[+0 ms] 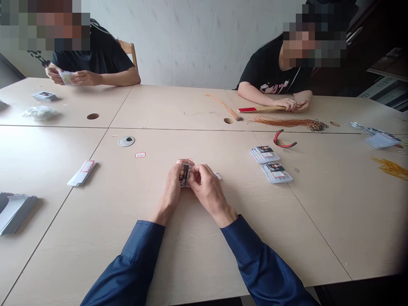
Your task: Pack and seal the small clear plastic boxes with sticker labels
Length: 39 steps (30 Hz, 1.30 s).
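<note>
A small flat pack (184, 175) with a black printed label stands between my two hands over the middle of the table. My left hand (172, 187) is closed around its left side, fingers curled over the top. At the pack's right edge, the thumb and fingers of my right hand (208, 187) are pinched together; whatever lies between these fingertips is hidden. Beside my right hand, a small red-edged label (218, 176) shows partly. Similar packs lie to the right in a farther stack (264, 154) and a nearer stack (276, 173).
White folded cards (82, 173) and a grey-white stack (17, 212) lie left. Ahead are a loose label (140, 155) and a metal disc (126, 141). Red-handled pliers (284, 144) and brown cords (287, 122) lie right. Two people sit opposite, hands occupied.
</note>
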{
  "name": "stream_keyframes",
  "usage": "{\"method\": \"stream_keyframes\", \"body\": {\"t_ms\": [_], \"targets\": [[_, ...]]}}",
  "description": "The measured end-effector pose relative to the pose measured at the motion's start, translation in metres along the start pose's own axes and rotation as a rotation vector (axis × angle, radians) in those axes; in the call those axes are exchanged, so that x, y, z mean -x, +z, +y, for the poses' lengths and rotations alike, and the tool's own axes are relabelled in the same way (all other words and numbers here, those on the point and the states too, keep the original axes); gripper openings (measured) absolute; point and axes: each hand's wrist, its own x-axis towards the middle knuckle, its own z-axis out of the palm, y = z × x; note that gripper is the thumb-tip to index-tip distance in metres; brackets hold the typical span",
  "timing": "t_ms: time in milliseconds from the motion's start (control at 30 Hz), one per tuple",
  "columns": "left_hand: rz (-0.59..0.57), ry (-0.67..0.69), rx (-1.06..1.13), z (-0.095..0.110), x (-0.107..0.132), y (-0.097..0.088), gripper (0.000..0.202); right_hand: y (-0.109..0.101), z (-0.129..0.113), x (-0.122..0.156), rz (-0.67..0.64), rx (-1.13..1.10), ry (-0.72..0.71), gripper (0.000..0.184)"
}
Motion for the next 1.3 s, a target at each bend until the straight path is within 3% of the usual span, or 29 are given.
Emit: {"method": "stream_keyframes", "body": {"t_ms": [167, 467, 833, 933, 1033, 1200, 1300], "targets": [[0.032, -0.047, 0.073, 0.0007, -0.0007, 0.0005, 0.039, -0.0009, -0.0008, 0.0005, 0.053, -0.072, -0.025, 0.005], [0.004, -0.038, -0.054, 0.0008, 0.0013, -0.0005, 0.038, -0.003, 0.0003, -0.0009, -0.029, 0.07, -0.038, 0.01], [0.027, -0.061, 0.12, -0.0042, -0.0025, -0.0014, 0.039, -0.0033, -0.0009, -0.0007, -0.035, 0.024, -0.073, 0.009], [0.039, -0.092, 0.175, -0.0026, -0.0033, -0.0015, 0.039, -0.0028, -0.0008, 0.0003, 0.02, -0.048, -0.062, 0.003], [0.047, -0.128, 0.233, -0.0002, -0.0036, -0.0012, 0.039, -0.0019, -0.0005, 0.0009, 0.066, -0.1, -0.056, 0.011], [0.052, -0.119, 0.224, 0.0013, -0.0033, -0.0003, 0.038, -0.0027, -0.0031, 0.0005, 0.028, -0.045, -0.084, 0.005], [0.057, -0.125, 0.189, 0.0003, -0.0029, -0.0003, 0.039, -0.0022, -0.0037, 0.0007, 0.011, 0.013, -0.084, 0.011]]}}
